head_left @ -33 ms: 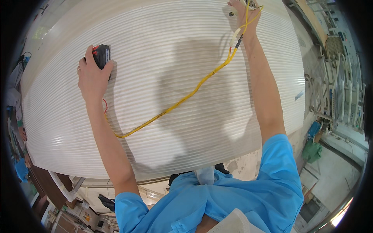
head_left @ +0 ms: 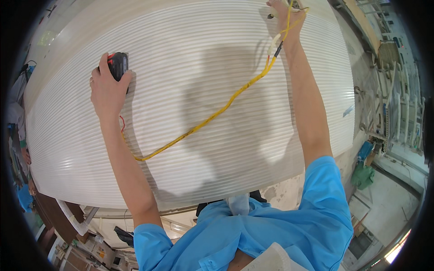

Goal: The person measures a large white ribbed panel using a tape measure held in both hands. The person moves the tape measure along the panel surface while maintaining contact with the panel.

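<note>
My left hand (head_left: 107, 92) is closed round a black and red battery pack (head_left: 118, 66), which rests on a white ribbed sheet (head_left: 172, 90). At the top edge, my right hand (head_left: 291, 25) is closed on a part that the frame mostly cuts off, with thin yellow wires (head_left: 285, 32) running over the wrist. These wires join a yellow cable (head_left: 230, 101) beside a pale sleeve (head_left: 273, 44) and black tape. The cable slants down leftward across the sheet, bends, and passes by my left forearm, where a red wire (head_left: 122, 123) sticks out.
The ribbed sheet spans most of the view. Metal racks and frames (head_left: 398, 104) stand to the right, near a green cloth or bag (head_left: 363, 175). Another person's sleeve and hand (head_left: 25, 156) show at the left rim. A white pipe (head_left: 72, 217) lies below the sheet's left corner.
My right hand has shifted very slightly to the right with the yellow wires. My left hand and the battery pack look unchanged.
</note>
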`<state>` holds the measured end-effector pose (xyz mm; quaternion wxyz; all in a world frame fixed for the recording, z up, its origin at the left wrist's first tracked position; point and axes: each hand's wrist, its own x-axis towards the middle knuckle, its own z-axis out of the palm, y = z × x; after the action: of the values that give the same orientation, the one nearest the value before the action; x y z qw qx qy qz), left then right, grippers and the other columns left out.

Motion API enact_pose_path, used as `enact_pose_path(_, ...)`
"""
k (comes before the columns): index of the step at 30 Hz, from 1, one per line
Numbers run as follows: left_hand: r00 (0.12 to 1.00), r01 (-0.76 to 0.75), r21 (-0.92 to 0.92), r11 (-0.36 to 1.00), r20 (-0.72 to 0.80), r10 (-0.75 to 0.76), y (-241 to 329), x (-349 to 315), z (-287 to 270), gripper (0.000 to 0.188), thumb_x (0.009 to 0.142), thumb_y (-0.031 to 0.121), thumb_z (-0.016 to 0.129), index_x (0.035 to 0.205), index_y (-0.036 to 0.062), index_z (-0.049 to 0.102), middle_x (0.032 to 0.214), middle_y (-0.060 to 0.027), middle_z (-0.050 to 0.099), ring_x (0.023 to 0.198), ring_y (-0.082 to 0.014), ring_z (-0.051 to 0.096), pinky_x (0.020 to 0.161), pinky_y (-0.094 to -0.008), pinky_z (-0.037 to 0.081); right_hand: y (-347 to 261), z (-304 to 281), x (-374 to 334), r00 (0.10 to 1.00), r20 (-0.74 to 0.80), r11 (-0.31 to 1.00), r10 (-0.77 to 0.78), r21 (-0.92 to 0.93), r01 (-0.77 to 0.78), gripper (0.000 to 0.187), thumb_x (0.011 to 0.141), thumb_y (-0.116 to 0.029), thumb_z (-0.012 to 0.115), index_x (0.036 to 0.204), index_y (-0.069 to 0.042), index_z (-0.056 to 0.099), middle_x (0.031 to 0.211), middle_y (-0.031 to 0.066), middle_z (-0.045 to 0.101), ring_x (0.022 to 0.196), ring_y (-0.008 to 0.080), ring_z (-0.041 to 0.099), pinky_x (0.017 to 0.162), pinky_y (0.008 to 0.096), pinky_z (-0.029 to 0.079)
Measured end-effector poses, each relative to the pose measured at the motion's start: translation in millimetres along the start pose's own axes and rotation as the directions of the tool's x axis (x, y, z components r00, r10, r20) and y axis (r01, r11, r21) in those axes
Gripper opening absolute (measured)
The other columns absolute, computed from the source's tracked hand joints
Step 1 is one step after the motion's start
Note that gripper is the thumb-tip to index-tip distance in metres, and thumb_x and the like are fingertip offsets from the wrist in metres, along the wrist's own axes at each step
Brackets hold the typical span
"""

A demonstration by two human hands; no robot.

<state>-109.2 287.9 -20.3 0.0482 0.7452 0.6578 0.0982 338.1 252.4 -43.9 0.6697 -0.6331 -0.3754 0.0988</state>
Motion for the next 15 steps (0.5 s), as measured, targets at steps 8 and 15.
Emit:
enact_pose_path(8, 1.0, 0.006, 0.0, 1.0, -0.012, -0.006, 2, 4, 2, 0.082, 0.084, 0.041, 0.076, 0.156, 0.0192, 0.044, 0.143, -0.0195, 0.056, 0.13, -0.0417, 0.056, 0.101, -0.0549, 0.053, 14, 2, 19, 0.988, 0.039, 0.985, -0.15, 0.094, 0.146, 0.018, 0.078, -0.007, 0.08, 0.091, -0.005, 0.068, 0.08, 0.0049, 0.066, 0.073, 0.016, 0.064, 0.064, 0.0326, 0.052)
enact_pose_path(15, 1.0, 0.019, -0.019, 1.0, -0.004, -0.02, 4, 2, 0, 0.082, 0.084, 0.04, 0.076, 0.156, 0.0188, 0.045, 0.142, -0.02, 0.057, 0.13, -0.0416, 0.057, 0.1, -0.0544, 0.054, 33, 6, 21, 0.998, 0.034, 0.978, -0.062, 0.199, 0.054, 0.016, 0.079, -0.004, 0.079, 0.09, -0.005, 0.067, 0.079, 0.0036, 0.065, 0.072, 0.0141, 0.062, 0.063, 0.0308, 0.05)
